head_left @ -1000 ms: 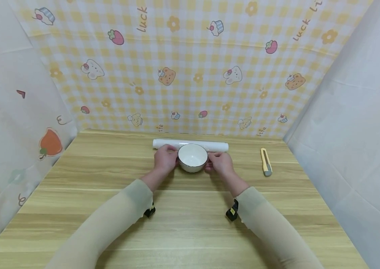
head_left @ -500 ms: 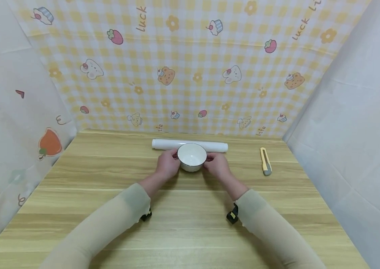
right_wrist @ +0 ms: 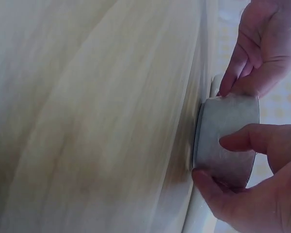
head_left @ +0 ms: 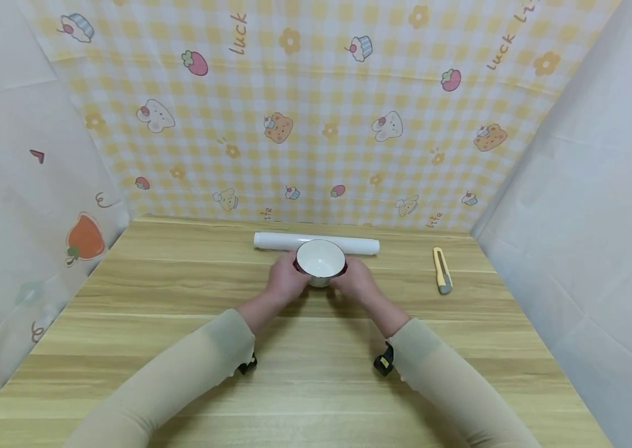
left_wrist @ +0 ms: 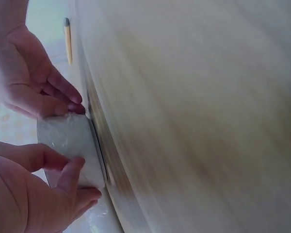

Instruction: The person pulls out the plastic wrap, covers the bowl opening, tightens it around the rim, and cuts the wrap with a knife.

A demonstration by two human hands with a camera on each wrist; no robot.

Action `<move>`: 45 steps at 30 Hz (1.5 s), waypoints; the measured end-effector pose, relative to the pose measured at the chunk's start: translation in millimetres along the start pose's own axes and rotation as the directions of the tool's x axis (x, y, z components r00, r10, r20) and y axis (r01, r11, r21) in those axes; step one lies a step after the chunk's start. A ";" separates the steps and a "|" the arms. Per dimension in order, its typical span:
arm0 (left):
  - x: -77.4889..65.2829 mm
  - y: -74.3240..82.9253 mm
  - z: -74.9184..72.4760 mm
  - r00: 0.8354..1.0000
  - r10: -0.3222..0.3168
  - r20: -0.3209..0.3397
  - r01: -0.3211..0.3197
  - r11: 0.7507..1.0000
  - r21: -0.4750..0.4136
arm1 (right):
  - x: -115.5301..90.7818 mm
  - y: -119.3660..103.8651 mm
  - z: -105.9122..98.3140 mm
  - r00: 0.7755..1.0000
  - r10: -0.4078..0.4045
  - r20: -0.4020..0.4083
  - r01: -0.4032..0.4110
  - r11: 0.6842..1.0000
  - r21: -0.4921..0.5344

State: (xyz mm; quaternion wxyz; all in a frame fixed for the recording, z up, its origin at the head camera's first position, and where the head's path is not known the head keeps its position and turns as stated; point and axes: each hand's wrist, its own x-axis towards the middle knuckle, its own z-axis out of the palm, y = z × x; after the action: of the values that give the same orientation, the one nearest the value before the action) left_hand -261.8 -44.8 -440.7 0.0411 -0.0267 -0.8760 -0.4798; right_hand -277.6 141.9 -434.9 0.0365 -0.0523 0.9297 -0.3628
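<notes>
A white bowl (head_left: pixel 320 258) with a thin dark rim stands upright near the back of the table, held between two hands. My left hand (head_left: pixel 287 278) is at its left side, my right hand (head_left: pixel 354 280) at its right, both thumbs toward the near wall. Wrinkled clear film (left_wrist: pixel 63 133) lies against the bowl's side in the left wrist view, where the left thumb and fingers press close together. In the right wrist view, the right thumb (right_wrist: pixel 237 139) presses the wall and a finger reaches the bowl's base. The fingers behind the bowl are hidden in the head view.
Right behind the bowl lies a long white roll (head_left: pixel 361 246). A yellow utility knife (head_left: pixel 442 270) with a grey end rests on the wooden table (head_left: pixel 316 386) at the right. A patterned cloth (head_left: pixel 316 93) hangs along the back edge, with pale cloths at both sides.
Both hands have slid from the bowl's sides round toward its near face, their thumbs coming closer together. The bowl has hardly moved; roll and knife lie as before.
</notes>
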 end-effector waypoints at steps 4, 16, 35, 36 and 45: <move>-3.2 3.2 3.1 1.000 -0.021 0.012 0.021 0.999 -0.034 | -2.6 -0.3 0.1 1.000 0.028 -0.004 -0.028 0.997 0.075; -10.2 3.2 15.5 0.988 -0.145 -0.055 0.133 0.974 -0.185 | -5.6 1.5 2.0 0.998 0.069 -0.006 -0.065 0.972 0.225; -17.3 0.6 44.9 0.969 -0.197 -0.148 0.098 0.859 -0.503 | -3.6 3.6 -6.4 0.994 0.110 0.014 -0.109 0.944 0.310; -17.3 0.9 46.6 0.966 -0.203 -0.158 0.097 0.857 -0.505 | -3.3 3.6 -6.6 0.993 0.115 0.019 -0.115 0.942 0.316; -16.7 7.4 58.6 0.944 -0.237 -0.230 0.098 0.867 -0.488 | -2.7 3.2 -8.3 0.990 0.131 0.055 -0.142 0.923 0.358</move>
State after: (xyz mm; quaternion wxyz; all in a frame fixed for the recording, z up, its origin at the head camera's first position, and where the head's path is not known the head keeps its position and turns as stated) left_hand -247.2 8.6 -467.5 0.1159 0.1097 -0.7172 -0.6783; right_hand -276.0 150.2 -430.9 0.0847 0.0149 0.8479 -0.5232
